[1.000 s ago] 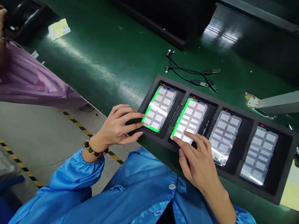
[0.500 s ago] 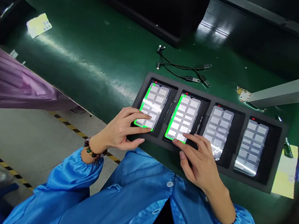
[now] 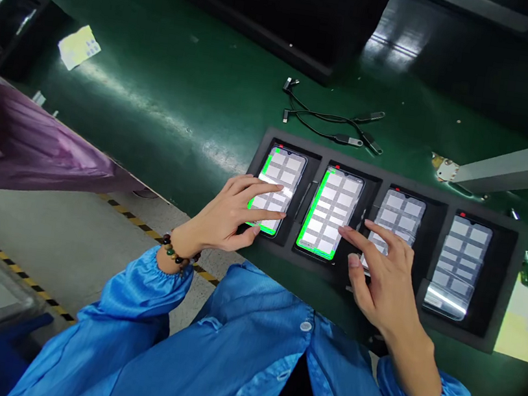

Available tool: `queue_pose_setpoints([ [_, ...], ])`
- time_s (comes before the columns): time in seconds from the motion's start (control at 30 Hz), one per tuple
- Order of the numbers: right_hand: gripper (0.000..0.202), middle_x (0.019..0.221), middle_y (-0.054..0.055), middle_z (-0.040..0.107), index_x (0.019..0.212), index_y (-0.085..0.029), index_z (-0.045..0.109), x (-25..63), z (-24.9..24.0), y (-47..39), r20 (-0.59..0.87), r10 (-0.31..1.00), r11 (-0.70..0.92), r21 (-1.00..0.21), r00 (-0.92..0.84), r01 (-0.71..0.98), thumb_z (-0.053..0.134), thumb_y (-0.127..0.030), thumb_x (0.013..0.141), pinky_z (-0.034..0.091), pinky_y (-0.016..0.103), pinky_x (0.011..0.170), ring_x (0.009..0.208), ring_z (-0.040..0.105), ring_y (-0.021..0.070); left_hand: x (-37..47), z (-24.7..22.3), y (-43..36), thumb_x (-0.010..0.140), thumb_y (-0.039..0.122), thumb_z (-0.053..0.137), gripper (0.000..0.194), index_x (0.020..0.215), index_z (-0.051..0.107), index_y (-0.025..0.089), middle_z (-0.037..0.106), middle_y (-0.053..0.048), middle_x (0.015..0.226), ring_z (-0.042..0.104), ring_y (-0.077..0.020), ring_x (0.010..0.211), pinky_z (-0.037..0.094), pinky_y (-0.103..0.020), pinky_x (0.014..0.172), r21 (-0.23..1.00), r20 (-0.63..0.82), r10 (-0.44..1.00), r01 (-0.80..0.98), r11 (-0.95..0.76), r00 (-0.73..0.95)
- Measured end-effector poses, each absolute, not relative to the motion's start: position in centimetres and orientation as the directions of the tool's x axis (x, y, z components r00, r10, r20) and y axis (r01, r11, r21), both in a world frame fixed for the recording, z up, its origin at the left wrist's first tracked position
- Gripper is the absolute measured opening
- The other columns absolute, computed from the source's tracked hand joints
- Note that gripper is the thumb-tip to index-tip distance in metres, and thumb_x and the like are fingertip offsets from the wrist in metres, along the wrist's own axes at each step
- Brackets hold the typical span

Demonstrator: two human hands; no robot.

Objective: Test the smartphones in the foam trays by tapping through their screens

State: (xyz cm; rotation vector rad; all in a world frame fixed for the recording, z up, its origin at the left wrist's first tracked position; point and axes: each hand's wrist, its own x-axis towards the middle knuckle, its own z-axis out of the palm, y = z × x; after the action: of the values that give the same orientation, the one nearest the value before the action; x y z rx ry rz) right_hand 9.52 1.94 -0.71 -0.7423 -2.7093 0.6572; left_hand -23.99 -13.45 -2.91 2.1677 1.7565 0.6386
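A black foam tray [image 3: 490,335] lies on the green belt and holds several phones with lit grid screens. My left hand [image 3: 227,216] rests on the leftmost phone [image 3: 283,171], its fingers spread across the lower half of the screen. The second phone [image 3: 331,211] shows a green line along its left and bottom edges. My right hand [image 3: 383,274] hovers at the right edge of that phone and over the lower part of the third phone [image 3: 402,214], fingers apart, holding nothing. The fourth phone [image 3: 461,265] lies untouched.
A bundle of black cables [image 3: 333,126] lies on the belt [image 3: 161,92] behind the tray. A large black box [image 3: 280,10] stands further back. A yellow slip [image 3: 79,46] lies far left, a yellow paper [image 3: 522,319] right. A person's purple sleeve [image 3: 40,147] reaches in from the left.
My left hand slid up the first phone's screen. My right hand left the second phone's bottom edge and moved right and up toward the third phone. The green line now runs along the second phone's bottom.
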Motion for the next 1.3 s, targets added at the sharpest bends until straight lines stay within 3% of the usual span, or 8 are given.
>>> queue_pose_setpoints([
  [0.17,0.044,0.14,0.01,0.077,0.157,-0.027,0.055,8.6,-0.3,3.4,0.052,0.559,0.741,-0.48,-0.827,0.471,0.048,-0.028,0.113,0.037,0.061,0.124,0.156,0.05,0.0364,-24.7,-2.6,-11.8,0.108,0.039,0.048,0.048,0.15,0.072,0.038,0.044,-0.005,0.178,0.047,-0.0386,0.154,0.033,-0.069,0.132,0.517,0.114,0.986,0.84,-0.164,0.123],
  [0.43,0.047,0.106,0.01,0.081,0.161,-0.026,0.052,7.4,-0.6,6.2,0.042,0.569,0.735,-0.474,-0.821,0.484,0.045,-0.031,0.115,0.04,0.062,0.118,0.157,0.048,0.0391,-25.8,-2.7,-8.5,0.108,0.034,0.049,0.049,0.153,0.069,0.033,0.036,-0.009,0.182,0.039,-0.0394,0.161,0.032,-0.07,0.133,0.493,0.116,0.987,0.856,-0.154,0.111],
  [0.67,0.049,0.136,0.011,0.077,0.162,-0.029,0.049,6.2,-0.6,7.6,0.008,0.601,0.706,-0.474,-0.799,0.526,0.045,-0.03,0.114,0.04,0.063,0.119,0.158,0.046,0.0396,-26.1,-2.6,-6.0,0.106,0.026,0.05,0.052,0.155,0.065,0.032,0.036,-0.012,0.18,0.037,-0.0386,0.162,0.034,-0.07,0.132,0.469,0.155,0.987,0.876,-0.115,0.047],
  [0.9,0.05,0.143,0.011,0.075,0.163,-0.027,0.047,5.1,0.1,7.7,-0.002,0.6,0.704,-0.473,-0.8,0.53,0.043,-0.028,0.113,0.041,0.062,0.12,0.158,0.045,0.0387,-25.7,-2.8,-5.8,0.104,0.024,0.051,0.053,0.154,0.066,0.031,0.034,-0.011,0.182,0.037,-0.0407,0.16,0.038,-0.071,0.128,0.452,0.159,0.987,0.89,-0.055,-0.02],
  [1.13,0.053,0.137,0.012,0.078,0.166,-0.022,0.045,1.4,-0.1,7.2,0.056,0.515,0.772,-0.464,-0.855,0.434,0.044,-0.026,0.112,0.04,0.06,0.122,0.155,0.047,0.0388,-25.0,-3.2,-7.1,0.105,0.022,0.052,0.041,0.134,0.08,0.026,0.062,-0.013,0.16,0.054,-0.038,0.143,0.048,-0.065,0.118,0.412,0.295,0.911,0.899,0.149,-0.286],
  [1.3,0.053,0.13,0.012,0.08,0.165,-0.021,0.046,0.5,-0.3,6.8,0.088,0.497,0.789,-0.46,-0.863,0.408,0.044,-0.026,0.113,0.039,0.059,0.123,0.155,0.048,0.0381,-24.4,-3.2,-7.3,0.103,0.021,0.053,0.039,0.13,0.082,0.024,0.068,-0.012,0.153,0.057,-0.0387,0.137,0.05,-0.061,0.109,0.327,0.337,0.876,0.915,0.235,-0.345],
])
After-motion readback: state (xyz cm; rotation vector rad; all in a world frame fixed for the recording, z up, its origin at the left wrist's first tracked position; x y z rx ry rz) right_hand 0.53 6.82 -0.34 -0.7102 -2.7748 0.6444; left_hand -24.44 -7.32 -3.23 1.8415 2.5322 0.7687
